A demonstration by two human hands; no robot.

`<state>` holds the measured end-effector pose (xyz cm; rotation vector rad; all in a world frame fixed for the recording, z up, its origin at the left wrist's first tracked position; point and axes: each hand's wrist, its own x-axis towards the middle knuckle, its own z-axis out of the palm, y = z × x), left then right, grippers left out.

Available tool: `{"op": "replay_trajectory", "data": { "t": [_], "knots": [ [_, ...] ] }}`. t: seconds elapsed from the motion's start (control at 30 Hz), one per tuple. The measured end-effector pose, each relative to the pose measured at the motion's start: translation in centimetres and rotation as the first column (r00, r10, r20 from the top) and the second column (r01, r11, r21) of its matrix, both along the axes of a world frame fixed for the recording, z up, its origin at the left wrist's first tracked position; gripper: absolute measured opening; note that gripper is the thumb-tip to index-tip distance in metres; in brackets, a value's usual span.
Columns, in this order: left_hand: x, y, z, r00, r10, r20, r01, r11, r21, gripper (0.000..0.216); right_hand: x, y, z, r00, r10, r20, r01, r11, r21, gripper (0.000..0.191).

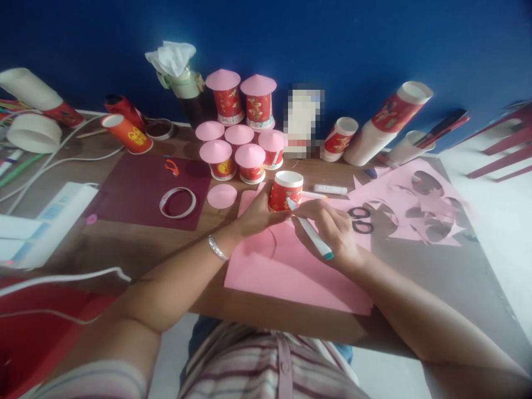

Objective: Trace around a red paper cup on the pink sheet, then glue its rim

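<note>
My left hand (pixel 258 213) is closed around the left side of a red patterned paper cup (pixel 286 189), whose white rim faces up. A white marker (pixel 312 235) with a teal end is gripped in my right hand (pixel 332 224), and its tip meets or nearly meets the cup's front. Both hands are over pink paper sheets (pixel 299 277). Behind the cup lie a white marker cap or pen (pixel 330 189) and a thin white stick-like pen (pixel 315 195). Dark-handled scissors (pixel 361 220) rest right of my right hand, partly hidden.
Several red cups with pink cone tops (pixel 250 158) stand behind my left hand. A tape roll (pixel 178 203) lies on a maroon sheet (pixel 137 188). Cut pink scraps (pixel 415 205) spread at right. Stacked cups (pixel 374 130) lean near the blue wall. White cables (pixel 62 282) run at left.
</note>
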<state>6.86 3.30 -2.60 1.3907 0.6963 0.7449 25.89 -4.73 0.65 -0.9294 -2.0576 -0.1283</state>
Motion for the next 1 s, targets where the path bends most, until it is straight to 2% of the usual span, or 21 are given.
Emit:
{"op": "replay_trajectory", "data": {
  "t": [0.23, 0.5, 0.73, 1.0],
  "knots": [
    [0.1, 0.08, -0.7, 0.999, 0.026, 0.024, -0.026, 1.0, -0.009, 0.088, -0.17, -0.15, -0.02, 1.0, 0.01, 0.018, -0.009, 1.0, -0.006, 0.025],
    [0.07, -0.12, -0.14, 1.0, 0.02, 0.011, -0.02, 0.999, -0.039, 0.084, -0.14, -0.33, -0.3, 0.999, 0.003, 0.036, -0.003, 1.0, 0.004, 0.023],
    [0.11, -0.04, -0.12, 1.0, 0.022, 0.015, -0.021, 0.999, -0.024, 0.089, -0.17, -0.32, -0.11, 1.0, 0.016, 0.025, -0.016, 1.0, 0.003, 0.022],
    [0.06, -0.1, -0.24, 1.0, -0.01, 0.017, 0.01, 1.0, 0.008, 0.076, 0.14, -0.09, 0.52, 1.0, -0.009, -0.013, 0.009, 0.998, 0.056, 0.025]
  ]
}}
